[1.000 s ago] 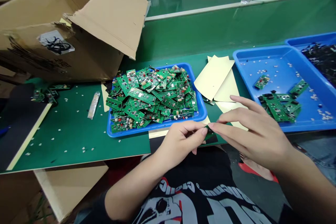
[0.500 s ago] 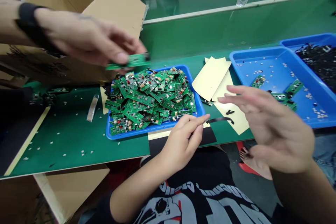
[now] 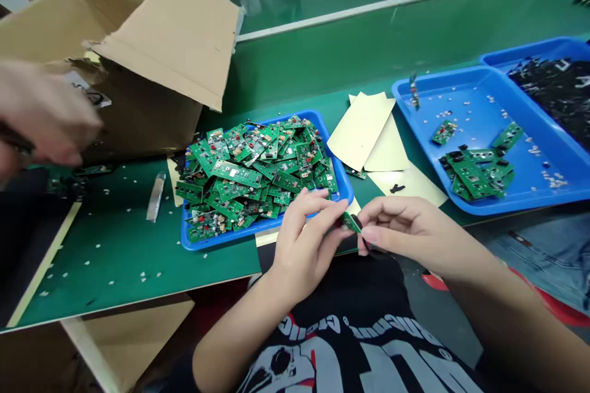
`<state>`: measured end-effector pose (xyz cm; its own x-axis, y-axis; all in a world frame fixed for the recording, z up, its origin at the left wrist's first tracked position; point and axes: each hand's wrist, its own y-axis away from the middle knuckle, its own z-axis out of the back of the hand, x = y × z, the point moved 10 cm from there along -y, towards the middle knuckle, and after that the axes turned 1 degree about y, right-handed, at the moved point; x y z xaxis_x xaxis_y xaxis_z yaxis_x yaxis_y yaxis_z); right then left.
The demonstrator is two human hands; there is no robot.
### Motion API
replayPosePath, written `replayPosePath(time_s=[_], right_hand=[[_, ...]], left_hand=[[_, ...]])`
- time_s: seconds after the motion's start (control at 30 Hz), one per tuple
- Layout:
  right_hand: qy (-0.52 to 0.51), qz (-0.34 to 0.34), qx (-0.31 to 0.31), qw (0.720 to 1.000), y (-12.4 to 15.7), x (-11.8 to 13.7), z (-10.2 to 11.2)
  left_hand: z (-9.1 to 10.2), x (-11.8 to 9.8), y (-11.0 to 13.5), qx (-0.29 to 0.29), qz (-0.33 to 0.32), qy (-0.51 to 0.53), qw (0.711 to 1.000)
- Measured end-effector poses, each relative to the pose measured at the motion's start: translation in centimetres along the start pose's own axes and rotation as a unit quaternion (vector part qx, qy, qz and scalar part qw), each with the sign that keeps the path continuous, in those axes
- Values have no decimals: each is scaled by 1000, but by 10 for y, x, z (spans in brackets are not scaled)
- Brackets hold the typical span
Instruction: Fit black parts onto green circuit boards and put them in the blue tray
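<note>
- Two hands meet at the near edge of the green surface (image 3: 129, 239): left hand (image 3: 306, 239) and right hand (image 3: 405, 233) have closed back together since half a second ago, when the right hand was lifted and spread.
- Fingers of both hands now pinch one small green circuit board (image 3: 351, 221) between them, just in front of the nearer tray; judged, handling of a fresh board has begun.
- Co-worker's hand (image 3: 41, 116), earlier over the pile holding a board, has drawn off to the far left, blurred.
- Blue tray (image 3: 341, 190), centre: heaped with green circuit boards (image 3: 258, 175).
- Second blue tray (image 3: 530, 202), right: a small cluster of boards (image 3: 477, 172) and loose bits.
- Third tray (image 3: 525, 52), far right: dark parts, unclear.
- Open cardboard box (image 3: 152, 49): contents hidden.
</note>
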<state>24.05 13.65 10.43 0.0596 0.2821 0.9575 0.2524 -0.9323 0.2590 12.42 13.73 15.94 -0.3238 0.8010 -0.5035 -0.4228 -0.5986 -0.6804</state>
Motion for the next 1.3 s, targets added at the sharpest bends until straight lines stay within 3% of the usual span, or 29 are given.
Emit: replayPosePath(time_s=[0.23, 0.57, 0.77, 0.97, 1.3], right_hand=[[-7, -11, -31, 999, 2, 0, 1], [23, -31, 52, 998, -5, 1, -6], [170, 53, -28, 984, -1, 24, 1], [236, 125, -64, 962, 6, 41, -3], [390, 313, -86, 861, 24, 72, -15]], left_hand=[[11, -5, -1, -58, -37, -41, 997], [13, -12, 3, -45, -84, -33, 995], [11, -11, 2, -30, -75, -13, 997], [11, -12, 0, -24, -78, -20, 996], [3, -5, 2, 6, -27, 91, 995]])
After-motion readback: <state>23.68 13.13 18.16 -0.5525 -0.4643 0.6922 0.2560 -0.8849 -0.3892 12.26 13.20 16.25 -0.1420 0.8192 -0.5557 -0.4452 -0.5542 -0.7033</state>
